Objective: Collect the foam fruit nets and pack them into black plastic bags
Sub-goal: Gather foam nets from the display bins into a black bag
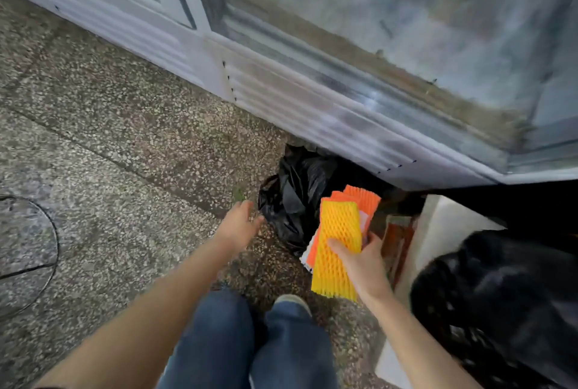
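My right hand (362, 259) grips a flat stack of foam fruit nets (339, 232), a yellow one on top with orange and white ones beneath. The stack hovers just right of a crumpled black plastic bag (297, 194) lying on the floor against the base of a glass-door cabinet. My left hand (239, 223) is stretched out, fingers relaxed, its fingertips close to the bag's left edge; it holds nothing.
A glass-door cabinet (312, 101) with a vented base runs across the back. At the right stand a white foam box (438, 232) and a black crate holding another black bag (506, 288). Speckled stone floor (109, 138) spreads to the left, with a thin cable (53, 232). My legs are at the bottom.
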Motion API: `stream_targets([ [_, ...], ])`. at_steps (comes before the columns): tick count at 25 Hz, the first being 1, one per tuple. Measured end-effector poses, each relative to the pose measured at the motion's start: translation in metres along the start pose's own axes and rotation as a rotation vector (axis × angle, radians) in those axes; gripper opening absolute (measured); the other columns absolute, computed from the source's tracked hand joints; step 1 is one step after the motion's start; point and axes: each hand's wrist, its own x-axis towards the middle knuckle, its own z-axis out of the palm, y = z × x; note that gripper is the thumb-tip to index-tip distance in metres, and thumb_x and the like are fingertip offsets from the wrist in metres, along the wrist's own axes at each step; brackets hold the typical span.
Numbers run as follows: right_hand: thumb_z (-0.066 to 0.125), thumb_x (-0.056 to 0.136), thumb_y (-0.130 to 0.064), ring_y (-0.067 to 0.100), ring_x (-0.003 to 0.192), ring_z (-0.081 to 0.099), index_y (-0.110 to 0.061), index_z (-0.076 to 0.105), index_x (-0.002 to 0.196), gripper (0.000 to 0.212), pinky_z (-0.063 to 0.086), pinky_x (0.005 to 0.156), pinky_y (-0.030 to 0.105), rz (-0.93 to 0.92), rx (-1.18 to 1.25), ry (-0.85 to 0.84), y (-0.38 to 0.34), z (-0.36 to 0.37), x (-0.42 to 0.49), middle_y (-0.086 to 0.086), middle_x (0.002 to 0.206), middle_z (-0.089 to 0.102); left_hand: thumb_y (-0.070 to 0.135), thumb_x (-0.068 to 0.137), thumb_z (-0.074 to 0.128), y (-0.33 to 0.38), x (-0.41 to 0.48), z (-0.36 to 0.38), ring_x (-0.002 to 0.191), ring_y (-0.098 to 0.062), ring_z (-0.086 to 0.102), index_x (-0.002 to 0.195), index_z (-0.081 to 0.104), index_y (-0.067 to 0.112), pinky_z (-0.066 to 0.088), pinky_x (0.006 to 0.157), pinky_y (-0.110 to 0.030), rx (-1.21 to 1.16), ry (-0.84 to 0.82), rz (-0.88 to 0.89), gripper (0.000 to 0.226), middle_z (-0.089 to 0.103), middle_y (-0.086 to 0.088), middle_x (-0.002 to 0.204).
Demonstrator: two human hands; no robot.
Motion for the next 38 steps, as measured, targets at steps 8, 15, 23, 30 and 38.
stream_targets([
  [8, 0.074, 0.079, -0.028, 0.024, 0.099, 0.057, -0.010, 0.025, 0.136, 0.077, 0.049, 0.085, 0.044, 0.068, -0.005, 0.052, 0.072, 0.048, 0.121, 0.008, 0.118, 0.056, 0.022, 0.095, 0.053, -0.038, 0.174, 0.055, 0.133, -0.030, 0.037, 0.143, 0.029, 0.002, 0.031, 0.105, -0.032, 0.033, 0.004, 0.026, 0.057, 0.037, -0.017, 0.146],
  [15, 0.071, 0.082, -0.032, 0.025, 0.098, 0.058, -0.013, 0.022, 0.142, 0.080, 0.047, 0.080, 0.041, 0.140, -0.001, -0.013, 0.092, 0.050, 0.150, 0.006, 0.118, 0.054, 0.019, 0.093, 0.058, -0.058, 0.216, 0.081, 0.107, -0.031, 0.058, 0.118, 0.057, 0.001, 0.041, 0.078, -0.028, -0.141, -0.072, 0.056, 0.031, 0.063, -0.015, 0.108],
  [23, 0.076, 0.078, -0.024, 0.026, 0.092, 0.062, -0.011, 0.034, 0.122, 0.062, 0.052, 0.084, 0.045, 0.145, 0.004, 0.043, 0.051, 0.030, 0.064, 0.008, 0.106, 0.061, 0.014, 0.097, 0.048, -0.012, 0.079, -0.009, 0.062, -0.003, 0.048, 0.091, 0.054, 0.015, 0.033, 0.058, -0.020, -0.317, 0.433, 0.318, 0.009, 0.051, 0.008, 0.065],
  [30, 0.077, 0.075, -0.036, 0.013, 0.096, 0.059, -0.013, 0.039, 0.119, 0.062, 0.050, 0.078, 0.032, 0.070, -0.024, 0.087, -0.006, -0.012, -0.057, -0.003, 0.112, 0.059, 0.016, 0.097, 0.050, 0.057, -0.066, -0.076, 0.059, 0.000, 0.049, 0.097, 0.057, 0.021, 0.036, 0.057, -0.012, -0.325, 0.352, 0.453, 0.008, 0.054, 0.007, 0.064],
  [38, 0.075, 0.077, -0.032, 0.016, 0.103, 0.060, -0.019, 0.023, 0.140, 0.083, 0.052, 0.089, 0.041, -0.052, 0.156, 0.061, -0.065, -0.056, -0.174, -0.004, 0.116, 0.055, 0.043, 0.087, 0.054, 0.117, -0.180, -0.148, 0.084, -0.003, 0.055, 0.088, 0.061, 0.031, 0.040, 0.077, -0.024, -0.144, 0.274, 0.631, 0.014, 0.062, 0.012, 0.083],
])
